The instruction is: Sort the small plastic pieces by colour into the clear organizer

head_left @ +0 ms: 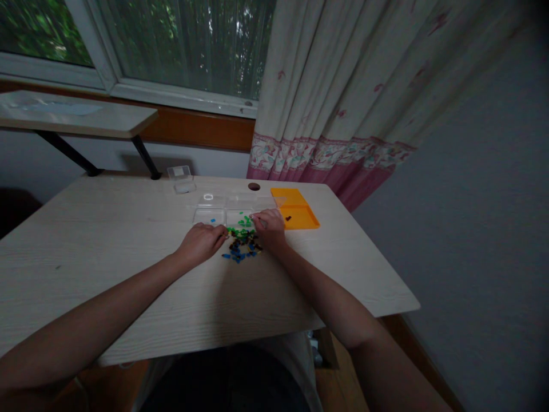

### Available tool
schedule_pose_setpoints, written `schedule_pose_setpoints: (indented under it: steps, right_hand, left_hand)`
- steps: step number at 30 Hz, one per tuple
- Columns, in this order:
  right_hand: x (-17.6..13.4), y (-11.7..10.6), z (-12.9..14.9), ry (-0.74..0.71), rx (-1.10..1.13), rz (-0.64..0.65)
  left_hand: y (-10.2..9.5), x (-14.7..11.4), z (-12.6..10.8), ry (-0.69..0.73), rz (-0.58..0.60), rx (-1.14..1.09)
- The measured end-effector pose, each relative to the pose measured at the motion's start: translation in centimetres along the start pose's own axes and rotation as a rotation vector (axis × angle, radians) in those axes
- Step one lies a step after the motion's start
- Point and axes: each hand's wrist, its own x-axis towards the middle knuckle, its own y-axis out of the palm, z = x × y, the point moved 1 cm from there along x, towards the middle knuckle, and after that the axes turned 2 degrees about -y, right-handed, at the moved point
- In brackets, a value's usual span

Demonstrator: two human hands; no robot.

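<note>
- Small plastic pieces (237, 249), a loose pile of green, blue, yellow and dark brown bits, sit between the two sets of fingers, spilling a little toward the person from the fingertips.
- They look super light and, I'd guess, stiff hard plastic, so no squish when you pinch. Probably a bit slick, and tiny enough to flick away if the fingers come in hard.
- Best hold imo: thumb and index tips on opposite sides of one bit, coming in from the edge of the pile. Breakage seems unlikely; losing one is the bigger worry.
- Left hand (201, 243) is low at the pile's left edge, knuckles up, thumb and index drawn in close together. Can't tell if a piece is between them.
- Right hand (271, 228) is bent over the far right of the pile, fingers curled down and inward. Can't tell what's in that grip either, too small and dim.
- Just left of the right fingertips, green pieces (245, 221) lie in the clear tray (201, 216); a blue piece (213, 220) is in its other compartment, beyond the left fingers.
- Right of the right fingers: orange tray (302, 214) with a dark piece (288, 218) inside.
- Both forearms reach in from the near side, angled toward each other.
</note>
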Motion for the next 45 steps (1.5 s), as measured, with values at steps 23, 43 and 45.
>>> schedule_pose_setpoints:
  steps: [23,43,45]
  right_hand:
    - [-1.2,-0.9,4.4,-0.284,-0.020,0.287]
    - [-0.3,-0.8,1.5,-0.067,-0.061,0.043]
    - [-0.2,-0.7,0.8,-0.006,-0.077,-0.013]
  left_hand:
    - [0.6,0.3,0.0,-0.071,-0.113,-0.344]
    - [0.5,0.1,-0.2,-0.127,-0.137,-0.203]
    - [0.4,0.1,-0.3,-0.101,-0.125,-0.181]
